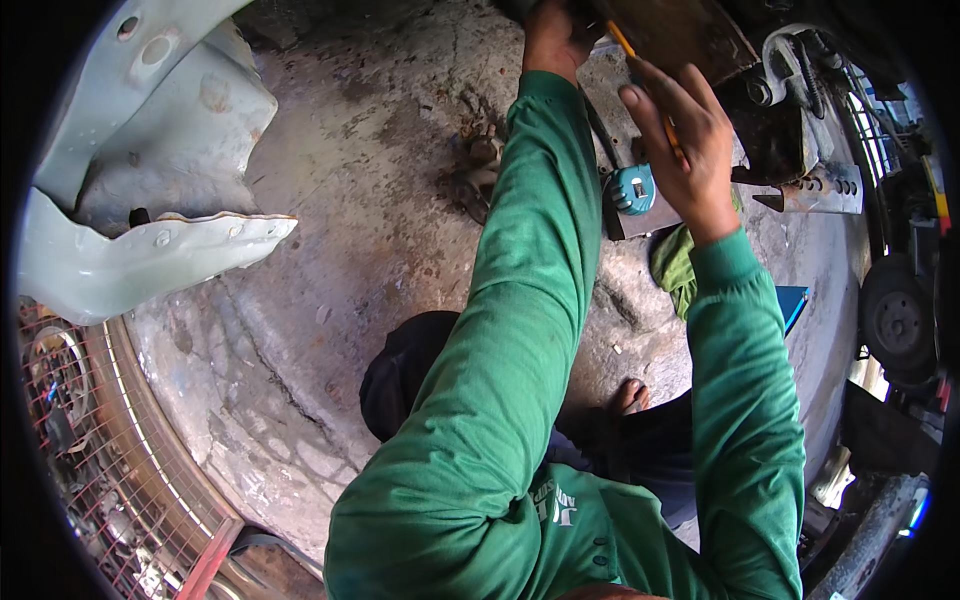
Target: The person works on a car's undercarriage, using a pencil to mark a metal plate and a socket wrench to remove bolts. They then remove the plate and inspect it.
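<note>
My right hand [685, 140] is raised at the upper right, the thumb apart from the fingers. A slim yellow-orange stick, pencil-like [621, 38], runs behind its fingers and shows again by the palm, held in that hand. My left hand [556, 42] reaches to the top edge, close to a rusty brown metal panel [690, 35]. Its fingers are in shadow and partly cut off, so their grip is hidden. Below the right hand a teal tape measure [632, 190] rests on a flat dark metal piece [625, 225]. Beside it lies a green cloth [675, 265].
A pale, bent vehicle body panel [170, 250] juts in from the left, above a red wire mesh [110, 440]. Rusty metal parts [480, 175] lie on the stained concrete floor [350, 190]. A perforated metal bracket [820, 190] and a small wheel [897, 318] stand at the right.
</note>
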A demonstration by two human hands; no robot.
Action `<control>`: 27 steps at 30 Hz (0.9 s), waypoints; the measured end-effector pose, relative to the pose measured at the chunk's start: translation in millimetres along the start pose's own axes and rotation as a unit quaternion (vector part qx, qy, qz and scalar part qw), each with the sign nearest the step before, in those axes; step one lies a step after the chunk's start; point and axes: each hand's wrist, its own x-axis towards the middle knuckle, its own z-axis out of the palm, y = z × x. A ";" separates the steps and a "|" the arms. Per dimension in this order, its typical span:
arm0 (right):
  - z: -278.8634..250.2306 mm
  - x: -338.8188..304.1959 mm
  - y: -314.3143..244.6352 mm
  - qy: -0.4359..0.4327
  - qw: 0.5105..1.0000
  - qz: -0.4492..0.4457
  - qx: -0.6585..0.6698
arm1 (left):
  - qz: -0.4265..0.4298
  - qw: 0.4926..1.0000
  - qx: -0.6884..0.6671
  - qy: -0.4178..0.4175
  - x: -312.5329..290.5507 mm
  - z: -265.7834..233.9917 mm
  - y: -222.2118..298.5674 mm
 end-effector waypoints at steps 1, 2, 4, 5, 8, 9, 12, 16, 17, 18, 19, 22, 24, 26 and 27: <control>11.5 3.4 14.5 0.021 1.000 -0.021 0.000 | -0.005 1.000 -0.015 -0.017 -1.3 -0.1 -2.1; 18.9 6.7 24.3 0.042 0.998 -0.041 -0.004 | -0.013 0.999 -0.033 -0.035 -0.8 -0.8 -7.1; 29.2 14.2 30.5 0.041 0.997 -0.057 -0.020 | -0.018 0.993 -0.075 -0.093 8.7 -14.8 -4.0; 36.2 28.6 16.8 0.047 0.995 -0.087 -0.010 | -0.002 0.987 -0.089 -0.136 23.4 -35.4 23.0; 39.2 24.0 25.3 0.028 0.995 -0.088 -0.043 | -0.013 0.978 -0.123 -0.170 28.3 -39.6 2.7; 35.8 18.6 30.1 0.018 0.995 -0.079 -0.059 | -0.020 0.979 -0.126 -0.161 23.5 -32.6 -10.6; 31.0 10.7 24.0 0.014 0.997 -0.067 -0.035 | -0.031 0.983 -0.116 -0.137 8.4 -17.8 -19.6; 34.6 6.4 23.0 0.011 0.997 -0.071 -0.036 | -0.042 0.987 -0.091 -0.126 -11.9 -0.9 -12.0; 35.0 4.4 25.5 0.009 0.997 -0.072 -0.036 | -0.050 0.987 -0.086 -0.124 -18.0 4.1 -13.0; 35.6 1.8 27.2 0.010 0.996 -0.071 -0.046 | -0.061 0.988 -0.079 -0.121 -24.7 9.5 -15.6; 36.1 1.0 26.0 0.012 0.997 -0.069 -0.041 | -0.069 0.988 -0.072 -0.119 -32.6 13.6 -13.2; 33.3 -1.8 24.9 0.004 0.998 -0.050 -0.037 | -0.092 0.987 -0.056 -0.118 -50.9 23.9 -11.4; 29.6 -3.2 24.4 0.000 0.998 -0.047 -0.035 | -0.103 0.986 -0.047 -0.119 -60.0 32.1 -13.9; 26.4 -4.4 23.4 0.003 0.998 -0.059 -0.031 | -0.112 0.986 -0.039 -0.119 -64.7 36.9 -12.9; 24.1 -5.8 22.4 0.011 0.997 -0.068 -0.030 | -0.116 0.985 -0.037 -0.119 -66.1 39.5 -12.3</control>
